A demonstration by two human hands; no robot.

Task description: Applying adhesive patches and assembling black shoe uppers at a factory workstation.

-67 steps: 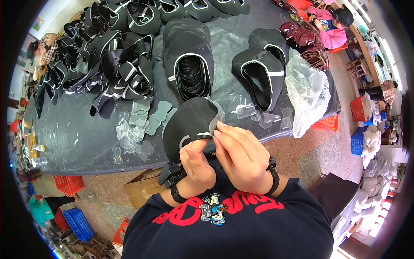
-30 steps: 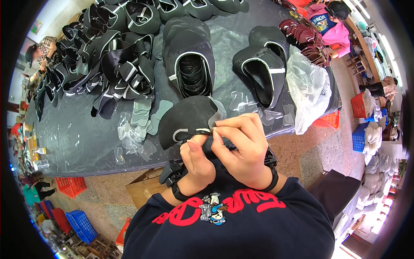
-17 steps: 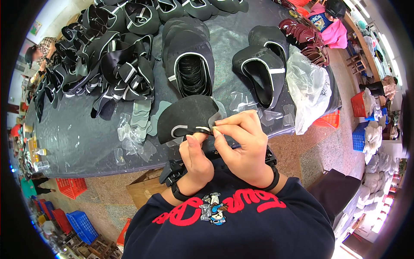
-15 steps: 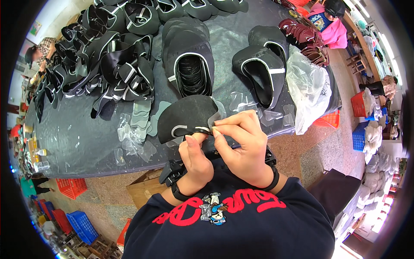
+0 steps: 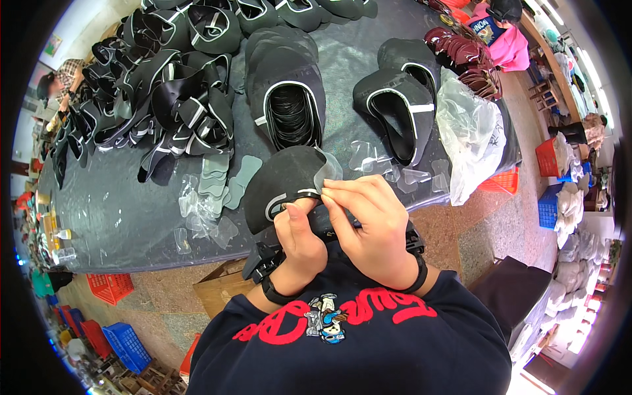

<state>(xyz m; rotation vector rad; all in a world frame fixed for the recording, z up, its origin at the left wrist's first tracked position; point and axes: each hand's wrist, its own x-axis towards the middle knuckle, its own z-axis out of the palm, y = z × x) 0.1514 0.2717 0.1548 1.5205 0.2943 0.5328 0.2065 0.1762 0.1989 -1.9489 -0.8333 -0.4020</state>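
Observation:
Just in front of my chest, near the table's edge, is a black shoe upper [image 5: 283, 174] with a white-edged opening. My left hand [image 5: 299, 240] is closed on its near edge, thumb up, fingertips partly hidden under the black material. A small translucent grey curved piece [image 5: 327, 170] stands at the upper's right side. My right hand [image 5: 368, 224] pinches the lower end of that piece against the upper's edge with thumb and fingertips. Beyond lies a nested stack of black uppers [image 5: 258, 85] with a white-rimmed opening.
Loose black uppers [image 5: 187, 92] heap at the left. More uppers [image 5: 388, 92] and a clear plastic bag [image 5: 467, 125] lie right. Grey cut pieces [image 5: 214, 174] and clear scraps [image 5: 210, 220] sit on the dark table [image 5: 125, 217]. Other people work farther off.
The upper has turned and tilted slightly in my hands, its left side dropping nearer to me. The translucent piece now stands out more at its right; both hands keep their grip.

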